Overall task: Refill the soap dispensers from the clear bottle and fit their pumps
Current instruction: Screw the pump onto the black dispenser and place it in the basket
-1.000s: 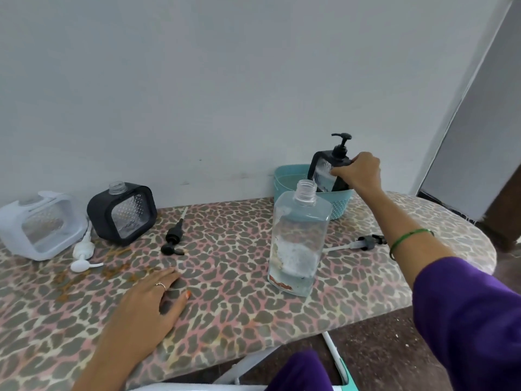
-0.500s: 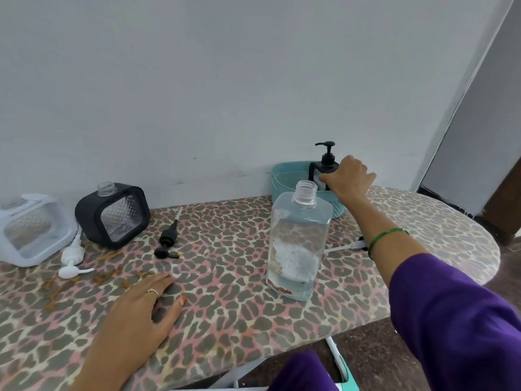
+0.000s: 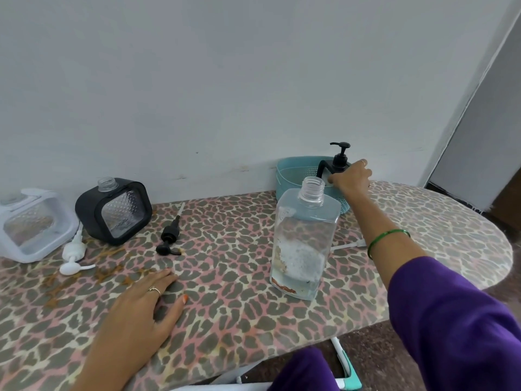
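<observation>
Right hand (image 3: 351, 178) on basketed dispenser (image 3: 327, 168)

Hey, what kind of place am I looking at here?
Probably a home utility corner: a leopard-print ironing board used as a table against a plain painted wall, with a teal plastic basket and soap dispensers on it.

Single head-worn wide view, looking forward and down, table (image 3: 225, 277) close, wall (image 3: 197, 80) behind

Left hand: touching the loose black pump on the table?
Apart. In the head view the left hand rests flat on the table, with bare patterned surface showing between its fingertips and the black pump.
</observation>
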{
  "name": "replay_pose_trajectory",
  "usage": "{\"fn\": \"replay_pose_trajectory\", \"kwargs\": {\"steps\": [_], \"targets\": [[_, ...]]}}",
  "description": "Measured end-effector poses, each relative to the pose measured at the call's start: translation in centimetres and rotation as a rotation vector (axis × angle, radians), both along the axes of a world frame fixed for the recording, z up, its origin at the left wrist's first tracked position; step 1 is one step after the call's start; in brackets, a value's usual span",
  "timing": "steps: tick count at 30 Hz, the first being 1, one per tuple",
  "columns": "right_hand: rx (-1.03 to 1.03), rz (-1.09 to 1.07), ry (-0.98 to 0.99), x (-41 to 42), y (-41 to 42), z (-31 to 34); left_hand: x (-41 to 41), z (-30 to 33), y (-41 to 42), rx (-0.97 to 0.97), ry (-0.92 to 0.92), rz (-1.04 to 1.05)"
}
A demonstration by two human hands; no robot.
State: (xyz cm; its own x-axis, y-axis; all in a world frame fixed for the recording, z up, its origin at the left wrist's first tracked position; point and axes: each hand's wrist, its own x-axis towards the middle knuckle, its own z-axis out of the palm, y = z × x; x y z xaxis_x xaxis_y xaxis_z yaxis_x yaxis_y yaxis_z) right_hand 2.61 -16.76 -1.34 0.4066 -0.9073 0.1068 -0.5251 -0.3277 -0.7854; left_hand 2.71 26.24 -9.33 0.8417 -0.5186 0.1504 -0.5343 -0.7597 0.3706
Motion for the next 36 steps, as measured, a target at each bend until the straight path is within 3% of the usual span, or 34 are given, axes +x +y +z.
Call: {"fn": "replay_pose_trajectory", "kwargs": {"steps": [8,13,26,31,36], "targets": [[-0.047,0.073,-0.019,-0.5,-1.3,-0.5,0.1,0.0,0.1,0.009,-0.016,-0.002],[-0.062,0.012,-0.036,-0.2,-0.8,-1.0,-0.1,-0.1,0.0,0.006,-0.026,0.004],[0.042,-0.005,0.1,-0.7,0.0,-0.1,-0.2,0.3,-0.1,0.0,-0.059,0.001],[0.089,-0.004,0.036,-1.6,0.2,0.9,-0.4,0.3,-0.2,-0.003,-0.04,-0.004],[-0.058,0.022,-0.127,-4.2,1.5,3.3,-0.4,0.1,0.0,-0.012,-0.051,-0.005]]}}
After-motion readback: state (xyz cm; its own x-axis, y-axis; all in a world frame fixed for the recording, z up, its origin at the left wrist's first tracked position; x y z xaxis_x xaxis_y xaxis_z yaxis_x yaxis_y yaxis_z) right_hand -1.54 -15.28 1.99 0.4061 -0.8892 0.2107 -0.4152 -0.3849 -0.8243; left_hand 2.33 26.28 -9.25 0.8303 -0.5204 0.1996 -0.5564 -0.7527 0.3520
